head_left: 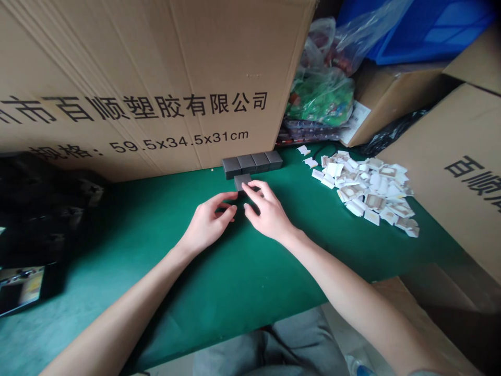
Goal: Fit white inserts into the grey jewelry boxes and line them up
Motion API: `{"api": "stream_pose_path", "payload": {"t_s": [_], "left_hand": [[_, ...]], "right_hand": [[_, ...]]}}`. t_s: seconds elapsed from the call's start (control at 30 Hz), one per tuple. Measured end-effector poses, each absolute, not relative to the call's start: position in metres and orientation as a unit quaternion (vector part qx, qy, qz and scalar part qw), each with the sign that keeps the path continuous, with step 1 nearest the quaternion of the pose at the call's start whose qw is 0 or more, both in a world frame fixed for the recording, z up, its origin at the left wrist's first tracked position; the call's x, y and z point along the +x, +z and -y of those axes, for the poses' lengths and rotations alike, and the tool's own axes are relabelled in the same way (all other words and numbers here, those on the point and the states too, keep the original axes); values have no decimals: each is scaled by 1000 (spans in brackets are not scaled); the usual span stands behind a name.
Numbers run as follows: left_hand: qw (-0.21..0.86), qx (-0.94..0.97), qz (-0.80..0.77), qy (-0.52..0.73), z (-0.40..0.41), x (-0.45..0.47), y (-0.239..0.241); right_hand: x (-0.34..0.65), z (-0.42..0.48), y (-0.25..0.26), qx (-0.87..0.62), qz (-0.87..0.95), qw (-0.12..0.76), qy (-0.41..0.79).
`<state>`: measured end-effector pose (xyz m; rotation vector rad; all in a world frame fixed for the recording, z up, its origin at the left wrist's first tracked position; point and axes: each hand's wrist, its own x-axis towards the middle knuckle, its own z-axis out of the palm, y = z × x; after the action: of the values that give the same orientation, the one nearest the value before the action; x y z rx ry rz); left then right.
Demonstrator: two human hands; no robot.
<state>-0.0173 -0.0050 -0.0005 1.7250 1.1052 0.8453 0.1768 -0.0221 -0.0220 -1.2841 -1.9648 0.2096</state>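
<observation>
A small dark grey box (242,182) sits on the green tabletop, just in front of a row of several similar dark boxes (252,164). My right hand (267,210) reaches it from the right, fingers spread, with fingertips resting on its top and right side. My left hand (211,219) is at the box's near left corner, its index finger stretched toward it and the thumb apart from the other, curled fingers. Whether the left fingertip touches the box I cannot tell. Both hands partly cover the front of the box.
Behind the row stands a large printed cardboard carton (156,78). A pile of white and brownish small pieces (371,185) lies to the right on the green table (219,292). Bags of coloured parts (323,96) and a blue bin (430,31) are beyond; black trays (35,209) stand left.
</observation>
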Motion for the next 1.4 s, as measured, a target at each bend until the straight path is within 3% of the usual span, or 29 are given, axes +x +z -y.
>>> {"api": "stream_pose_path", "payload": {"t_s": [0.8,1.4], "left_hand": [[416,739,-431,310,5,-20,-3],[406,746,-432,302,6,-20,0]], "right_hand": [[174,26,-11,-532,794,276,103],[175,24,-13,-528,800,268,98]]}}
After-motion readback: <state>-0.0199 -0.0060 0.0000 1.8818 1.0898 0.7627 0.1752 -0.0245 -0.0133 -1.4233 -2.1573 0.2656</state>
